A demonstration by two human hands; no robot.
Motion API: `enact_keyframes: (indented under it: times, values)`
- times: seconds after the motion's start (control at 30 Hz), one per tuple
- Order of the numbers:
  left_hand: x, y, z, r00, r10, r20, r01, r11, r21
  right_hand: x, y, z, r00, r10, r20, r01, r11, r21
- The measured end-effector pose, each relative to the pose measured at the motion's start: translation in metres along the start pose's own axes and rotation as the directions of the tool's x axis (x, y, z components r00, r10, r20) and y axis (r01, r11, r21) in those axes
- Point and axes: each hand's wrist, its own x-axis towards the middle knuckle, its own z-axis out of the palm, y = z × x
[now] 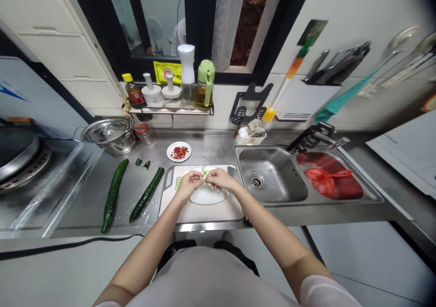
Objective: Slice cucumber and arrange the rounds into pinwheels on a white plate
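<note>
At frame centre, your left hand (190,183) and right hand (220,180) pinch cucumber slices (204,175), the cutting seemingly part-done (two long cucumbers (114,193), lower left, remain unsliced).

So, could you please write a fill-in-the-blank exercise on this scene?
The left hand and right hand are over a cutting board on the sink's ____ side.
Exactly ____ long cucumbers lie on the counter.
The round plate holds chopped pieces coloured ____.
The plastic bag sits in the ____ half of the sink.
Missing: left; two; red; right.
</note>
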Motion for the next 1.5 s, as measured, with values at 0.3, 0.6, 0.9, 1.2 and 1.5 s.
enact_keyframes:
  times: [0.3,0.6,0.9,1.2,1.5]
  values:
    - [0.039,-0.035,0.026,0.999,-0.021,-0.046,0.029,0.984,0.177,0.022,0.032,-0.036,0.998,-0.026,-0.065,0.008,0.964,-0.265]
    - [0.059,-0.074,0.05,0.99,-0.095,-0.101,0.137,0.764,0.631,0.031,0.063,-0.047,0.984,-0.121,-0.132,-0.014,0.685,-0.729]
    - [0.059,-0.071,0.061,0.99,-0.115,-0.087,0.142,0.663,0.735,0.032,0.077,-0.046,0.986,-0.106,-0.127,-0.041,0.586,-0.809]
    - [0.06,-0.073,0.062,0.991,-0.108,-0.082,0.131,0.619,0.775,0.035,0.083,-0.042,0.988,-0.113,-0.104,-0.029,0.526,-0.85]
    - [0.061,-0.076,0.064,0.992,-0.102,-0.078,0.123,0.571,0.811,0.035,0.084,-0.04,0.987,-0.101,-0.128,-0.059,0.511,-0.858]
